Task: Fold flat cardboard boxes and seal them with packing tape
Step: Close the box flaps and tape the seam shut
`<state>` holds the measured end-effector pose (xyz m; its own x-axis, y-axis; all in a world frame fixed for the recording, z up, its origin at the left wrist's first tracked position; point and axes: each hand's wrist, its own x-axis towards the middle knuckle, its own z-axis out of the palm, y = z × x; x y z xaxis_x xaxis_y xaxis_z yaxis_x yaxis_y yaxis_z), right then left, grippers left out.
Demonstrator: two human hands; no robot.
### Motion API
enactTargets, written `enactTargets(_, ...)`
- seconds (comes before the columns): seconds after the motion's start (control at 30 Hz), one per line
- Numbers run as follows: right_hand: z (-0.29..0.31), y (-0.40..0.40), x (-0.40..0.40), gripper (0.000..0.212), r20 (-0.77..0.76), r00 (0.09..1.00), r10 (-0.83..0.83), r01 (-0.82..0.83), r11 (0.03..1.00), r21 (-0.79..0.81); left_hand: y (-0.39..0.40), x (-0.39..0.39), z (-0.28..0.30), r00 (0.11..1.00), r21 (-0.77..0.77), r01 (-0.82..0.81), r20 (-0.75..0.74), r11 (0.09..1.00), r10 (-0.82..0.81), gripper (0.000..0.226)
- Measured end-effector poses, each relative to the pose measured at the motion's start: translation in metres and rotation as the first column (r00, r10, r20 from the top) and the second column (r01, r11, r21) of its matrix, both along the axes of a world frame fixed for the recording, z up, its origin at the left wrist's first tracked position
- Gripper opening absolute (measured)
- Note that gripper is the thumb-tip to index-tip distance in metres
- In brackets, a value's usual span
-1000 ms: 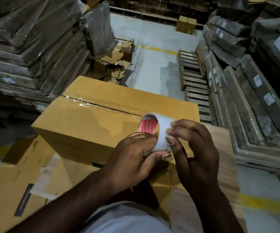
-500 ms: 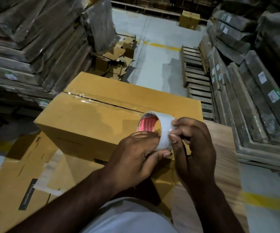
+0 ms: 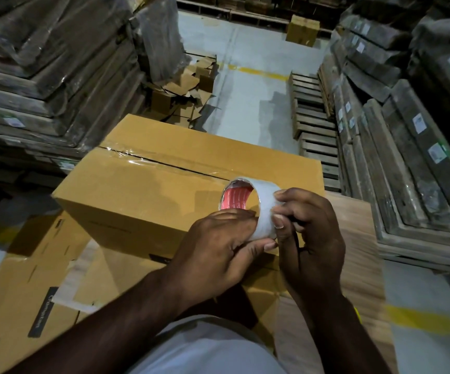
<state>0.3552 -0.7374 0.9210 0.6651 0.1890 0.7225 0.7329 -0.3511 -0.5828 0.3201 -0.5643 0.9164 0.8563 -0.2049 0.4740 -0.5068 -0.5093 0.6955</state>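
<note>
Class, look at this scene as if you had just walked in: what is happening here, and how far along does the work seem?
A person stands over a folded cardboard box in a warehouse aisle. The left hand grips a roll of packing tape while the right hand picks at its outer surface with thumb and fingertips, apparently hunting for the loose end. Clear tape already covers the box's top seam. Flat cardboard sheets lie beneath the box.

The assembled box (image 3: 164,184) stands in front of the person, on flat cardboard sheets (image 3: 24,292). Both hands hold the tape roll (image 3: 256,206) above its near right corner. Wrapped stacks (image 3: 43,76) rise left, pallets (image 3: 315,125) right, scrap cardboard (image 3: 183,95) behind.
</note>
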Motion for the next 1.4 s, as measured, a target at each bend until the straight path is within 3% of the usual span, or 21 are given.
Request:
enactTargets(0.8,-0.006,0.01,-0.002,0.009,-0.044,0.996,-0.081,0.078,0.995,-0.058,0.007,-0.003,-0.006,0.998,0.097,-0.014,0.069,0.995,0.007,0.023)
enactTargets(1.13,-0.009,0.01,-0.004,0.009,-0.058,0.998,-0.024,0.022,0.999,-0.031,0.005,-0.004,-0.002,0.997,0.094,-0.007,0.073,0.996,0.0,0.027)
enactTargets(1.3,-0.007,0.007,-0.008,0.024,-0.13,0.99,-0.044,0.045,0.999,0.005,0.007,-0.005,-0.001,0.999,0.041,0.029,-0.035,0.999,-0.028,0.029)
enactTargets(1.4,-0.005,-0.003,-0.006,0.03,-0.067,0.998,0.002,-0.01,0.994,-0.111,0.011,-0.005,-0.006,0.991,-0.009,0.03,-0.13,1.0,-0.031,0.033)
